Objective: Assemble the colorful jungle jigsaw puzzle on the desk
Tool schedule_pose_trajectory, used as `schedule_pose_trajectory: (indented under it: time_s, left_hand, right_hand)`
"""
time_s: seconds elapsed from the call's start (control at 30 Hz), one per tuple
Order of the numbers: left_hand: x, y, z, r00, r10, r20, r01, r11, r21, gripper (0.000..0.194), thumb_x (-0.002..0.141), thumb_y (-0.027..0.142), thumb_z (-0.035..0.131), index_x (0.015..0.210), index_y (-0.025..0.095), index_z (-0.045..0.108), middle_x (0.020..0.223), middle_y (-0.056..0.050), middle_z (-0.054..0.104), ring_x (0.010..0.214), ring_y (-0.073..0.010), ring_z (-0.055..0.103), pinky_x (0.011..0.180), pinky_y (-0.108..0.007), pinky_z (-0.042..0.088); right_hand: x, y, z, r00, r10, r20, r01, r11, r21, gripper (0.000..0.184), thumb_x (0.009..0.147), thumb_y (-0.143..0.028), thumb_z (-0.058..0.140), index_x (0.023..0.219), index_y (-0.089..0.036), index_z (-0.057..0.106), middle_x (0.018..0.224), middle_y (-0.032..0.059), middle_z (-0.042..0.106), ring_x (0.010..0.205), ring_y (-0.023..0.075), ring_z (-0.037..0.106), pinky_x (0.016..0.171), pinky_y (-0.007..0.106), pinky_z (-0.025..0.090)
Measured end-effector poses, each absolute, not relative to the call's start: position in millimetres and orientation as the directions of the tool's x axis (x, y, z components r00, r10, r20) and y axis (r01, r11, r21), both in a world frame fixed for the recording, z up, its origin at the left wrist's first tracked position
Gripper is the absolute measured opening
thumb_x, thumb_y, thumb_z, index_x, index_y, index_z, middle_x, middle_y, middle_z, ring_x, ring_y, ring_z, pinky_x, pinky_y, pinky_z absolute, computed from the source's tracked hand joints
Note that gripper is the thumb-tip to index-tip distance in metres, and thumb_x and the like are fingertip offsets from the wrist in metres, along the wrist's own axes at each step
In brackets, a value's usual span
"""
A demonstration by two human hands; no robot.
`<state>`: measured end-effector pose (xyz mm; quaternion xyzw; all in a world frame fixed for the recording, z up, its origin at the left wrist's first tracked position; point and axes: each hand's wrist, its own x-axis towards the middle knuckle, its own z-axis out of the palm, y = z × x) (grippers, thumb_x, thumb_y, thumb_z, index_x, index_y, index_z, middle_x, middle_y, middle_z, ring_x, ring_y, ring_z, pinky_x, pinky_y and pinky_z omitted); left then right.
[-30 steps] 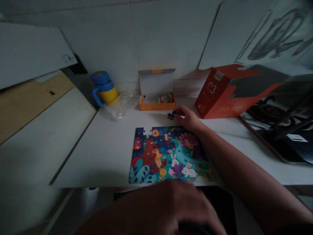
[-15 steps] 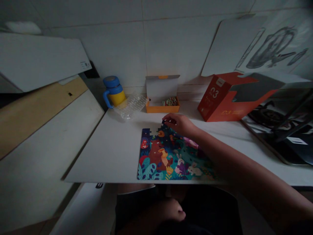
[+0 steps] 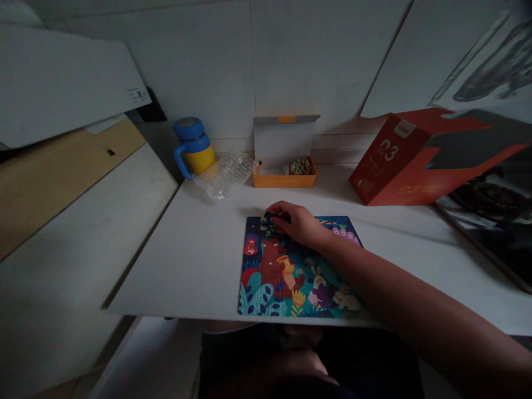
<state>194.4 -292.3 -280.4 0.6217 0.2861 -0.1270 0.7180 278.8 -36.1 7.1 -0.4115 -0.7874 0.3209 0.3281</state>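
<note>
A colourful jigsaw puzzle (image 3: 270, 277) with a bear and rabbits lies near the table's front edge. My right hand (image 3: 297, 224) is over its top left part, thumb and fingertips pinched on a dark puzzle piece (image 3: 271, 216). That piece is at the small gap in the top row, and I cannot tell whether it lies flat. My right forearm covers the puzzle's right side. Below the table edge, in my lap, my left hand (image 3: 310, 363) is dark and blurred, so its fingers do not show clearly.
Behind the puzzle stands an open orange box (image 3: 285, 181) with a patterned bundle inside. Clear plastic packaging (image 3: 228, 174) and a blue and yellow mug (image 3: 195, 147) are at the back left. A red carton (image 3: 394, 160) stands at the right, beside a stove (image 3: 490, 194).
My right hand has moved left and slightly down with the puzzle piece, into the gap area of the top row. The view has shifted a little.
</note>
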Motion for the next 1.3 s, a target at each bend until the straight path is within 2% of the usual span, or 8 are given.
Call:
schedule_pose_trajectory:
  time_s: [0.17, 0.4, 0.53, 0.7, 0.9, 1.03, 1.2, 1.3]
  left_hand:
    - [190.4, -295.5, -261.0, 0.682, 0.296, -0.669, 0.557, 0.381, 0.737, 0.056, 0.076, 0.083, 0.066, 0.078, 0.028, 0.073, 0.070, -0.001, 0.060, 0.062, -0.0218, 0.055, 0.062, -0.038, 0.045]
    - [208.6, -290.4, -253.7, 0.532, 0.383, -0.756, 0.801, 0.061, 0.595, 0.065, 0.088, 0.083, 0.047, 0.066, 0.026, 0.071, 0.059, -0.005, 0.055, 0.060, -0.0279, 0.058, 0.061, -0.041, 0.040]
    - [204.6, -286.5, -246.3, 0.459, 0.462, -0.759, 0.838, 0.059, 0.543, 0.073, 0.088, 0.090, 0.050, 0.076, 0.022, 0.074, 0.058, -0.002, 0.051, 0.059, -0.0222, 0.052, 0.063, -0.038, 0.041]
    - [187.7, -279.6, -234.6, 0.563, 0.338, -0.754, 0.783, 0.073, 0.618, 0.072, 0.074, 0.091, 0.073, 0.084, 0.020, 0.074, 0.058, 0.003, 0.049, 0.064, -0.0174, 0.051, 0.065, -0.031, 0.039]
    - [187.6, -276.4, -243.2, 0.587, 0.250, -0.770, 0.810, -0.197, 0.553, 0.068, 0.088, 0.086, 0.062, 0.096, 0.020, 0.080, 0.075, -0.005, 0.069, 0.076, -0.0253, 0.066, 0.070, -0.035, 0.048]
    - [193.7, -277.7, -255.9, 0.572, 0.178, -0.801, 0.780, -0.418, 0.465, 0.064, 0.098, 0.075, 0.056, 0.089, 0.016, 0.080, 0.082, -0.014, 0.075, 0.086, -0.0319, 0.073, 0.070, -0.037, 0.051]
    - [197.4, -276.8, -258.1, 0.559, 0.196, -0.806, 0.787, -0.432, 0.441, 0.041, 0.092, 0.054, 0.073, 0.070, 0.019, 0.075, 0.074, -0.012, 0.074, 0.084, -0.0334, 0.075, 0.071, -0.038, 0.052]
    - [193.0, -274.9, -252.5, 0.538, 0.221, -0.814, 0.812, -0.396, 0.429, 0.041, 0.086, 0.060, 0.077, 0.083, 0.019, 0.081, 0.079, -0.013, 0.075, 0.083, -0.0348, 0.074, 0.069, -0.039, 0.053]
  right_hand:
    - [278.6, -36.8, 8.2, -0.452, 0.862, 0.227, 0.402, 0.425, -0.811, 0.023, 0.100, -0.033, 0.066, 0.120, -0.024, 0.074, 0.101, 0.0030, 0.080, 0.081, 0.0180, 0.069, 0.077, 0.031, 0.055]
    - [275.7, -38.9, 11.4, -0.512, 0.812, 0.279, 0.475, 0.539, -0.696, 0.029, 0.101, -0.022, 0.065, 0.129, -0.022, 0.074, 0.120, 0.0078, 0.079, 0.099, 0.0212, 0.073, 0.092, 0.034, 0.056]
    - [274.2, -37.6, 8.3, -0.537, 0.781, 0.318, 0.525, 0.605, -0.599, 0.032, 0.102, -0.018, 0.064, 0.132, -0.018, 0.074, 0.124, 0.0125, 0.075, 0.107, 0.0240, 0.072, 0.100, 0.037, 0.055]
    - [270.2, -35.0, 1.5, -0.553, 0.766, 0.329, 0.565, 0.634, -0.528, 0.031, 0.105, -0.017, 0.061, 0.133, -0.018, 0.074, 0.125, 0.0141, 0.072, 0.112, 0.0253, 0.070, 0.107, 0.040, 0.054]
    - [270.2, -37.0, -2.2, -0.604, 0.723, 0.335, 0.543, 0.682, -0.490, 0.044, 0.100, -0.022, 0.071, 0.143, -0.016, 0.069, 0.131, 0.0160, 0.069, 0.119, 0.0277, 0.068, 0.112, 0.042, 0.053]
    - [270.2, -38.6, -0.5, -0.612, 0.727, 0.312, 0.584, 0.681, -0.442, 0.045, 0.100, -0.027, 0.073, 0.144, -0.016, 0.070, 0.135, 0.0172, 0.068, 0.123, 0.0300, 0.065, 0.114, 0.045, 0.050]
    - [269.0, -40.0, 2.7, -0.616, 0.742, 0.267, 0.639, 0.668, -0.382, 0.043, 0.100, -0.031, 0.073, 0.140, -0.014, 0.073, 0.135, 0.0174, 0.069, 0.120, 0.0311, 0.064, 0.112, 0.045, 0.051]
    - [269.2, -39.8, 0.8, -0.616, 0.737, 0.278, 0.640, 0.674, -0.370, 0.043, 0.101, -0.032, 0.071, 0.141, -0.014, 0.073, 0.135, 0.0173, 0.069, 0.119, 0.0313, 0.063, 0.113, 0.045, 0.050]
